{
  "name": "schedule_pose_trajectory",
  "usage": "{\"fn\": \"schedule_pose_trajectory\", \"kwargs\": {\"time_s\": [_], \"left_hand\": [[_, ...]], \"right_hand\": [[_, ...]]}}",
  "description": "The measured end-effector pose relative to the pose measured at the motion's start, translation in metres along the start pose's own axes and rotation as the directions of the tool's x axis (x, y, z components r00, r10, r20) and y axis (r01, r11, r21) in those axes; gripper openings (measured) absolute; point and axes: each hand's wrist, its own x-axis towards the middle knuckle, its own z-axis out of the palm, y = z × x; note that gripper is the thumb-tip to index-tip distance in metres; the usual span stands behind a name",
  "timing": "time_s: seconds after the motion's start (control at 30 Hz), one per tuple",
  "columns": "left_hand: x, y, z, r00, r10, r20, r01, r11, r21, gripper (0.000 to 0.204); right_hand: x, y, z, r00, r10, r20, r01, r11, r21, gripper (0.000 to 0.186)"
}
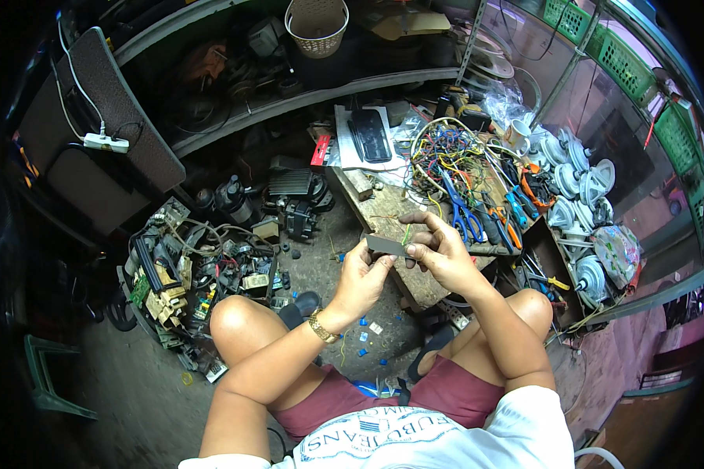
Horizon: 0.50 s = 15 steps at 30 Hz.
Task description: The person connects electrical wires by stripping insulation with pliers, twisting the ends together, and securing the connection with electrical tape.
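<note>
We held a small dark flat block (385,245) level, long axis left to right, left hand (361,275) pinching its near end, right hand (438,248) gripping the other, above a wooden bench (383,219); wicker basket (317,28) on shelf, contents hidden

Red rectangular package (320,150), standing on edge at the bench's far left corner. Just right of it, flat white sheet-like pack (350,134) under a black device. Clear crumpled plastic bag (505,100) at the bench's far right, contents unclear. No screens seen.
</note>
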Motion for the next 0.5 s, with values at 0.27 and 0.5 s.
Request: {"fn": "schedule_pose_trajectory", "kwargs": {"time_s": [0.27,0.5], "left_hand": [[-0.019,-0.006,-0.01,0.976,-0.211,-0.048,0.211,0.978,-0.001,0.012],[-0.005,-0.002,-0.004,0.999,-0.016,-0.051,0.02,0.997,0.076,0.01]], "right_hand": [[0.006,-0.029,-0.103,0.942,-0.087,-0.325,0.032,0.985,-0.17,0.054],[-0.002,0.004,-0.008,0.963,0.217,0.159,-0.215,0.976,-0.028,0.037]]}}
